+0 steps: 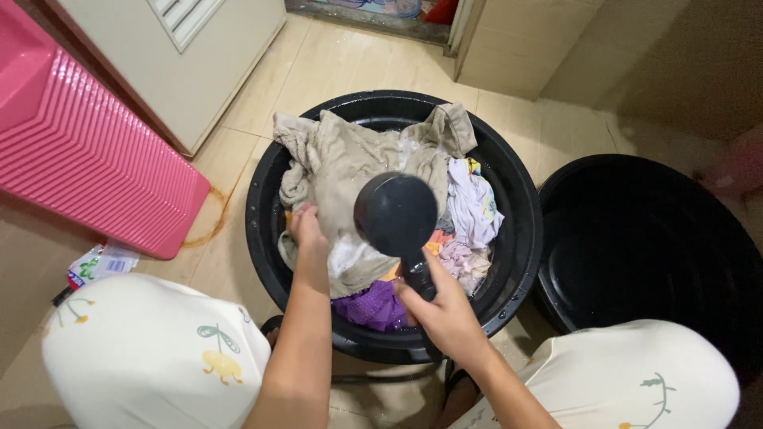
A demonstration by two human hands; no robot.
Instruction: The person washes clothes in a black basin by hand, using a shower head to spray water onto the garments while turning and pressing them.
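A black round tub [266, 226] stands on the tiled floor between my knees, full of wet laundry. A large beige garment [346, 163] lies on top, with a white patterned cloth [470, 206] at the right and a purple cloth [373, 306] at the front. My left hand [305, 226] grips the beige garment at its left edge. My right hand [441, 306] holds the handle of a dark shower head [395, 213], which hovers face down over the clothes, with water splashing on the beige garment.
A second black tub [636, 238] with water stands at the right, touching the first. A pink ribbed plastic washboard [87, 151] leans at the left. A small packet [99, 264] lies on the floor beneath it. A cream cabinet [183, 56] stands behind.
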